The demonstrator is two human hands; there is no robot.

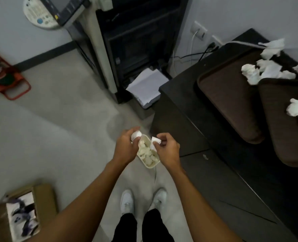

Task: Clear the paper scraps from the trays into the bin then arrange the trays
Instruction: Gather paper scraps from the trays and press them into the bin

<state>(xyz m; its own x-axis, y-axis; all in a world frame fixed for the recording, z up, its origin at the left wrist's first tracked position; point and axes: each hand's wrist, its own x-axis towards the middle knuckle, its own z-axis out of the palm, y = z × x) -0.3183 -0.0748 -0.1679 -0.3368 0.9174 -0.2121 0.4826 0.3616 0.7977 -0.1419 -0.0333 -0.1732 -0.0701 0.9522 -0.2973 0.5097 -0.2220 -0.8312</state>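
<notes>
Grasping crumpled white scraps (136,135), left hand (125,148) and right hand (168,151) hover above cream bin (150,166).

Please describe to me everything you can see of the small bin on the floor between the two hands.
The bin is a small cream container, oblong with rounded corners, plastic by its look. It stands upright and open on the grey floor, beside the dark cabinet. Crumpled white paper scraps fill it nearly to the rim. The left hand, holding a round scrap, and the right hand, holding a flat scrap, hide parts of its rim; contact cannot be told.
</notes>
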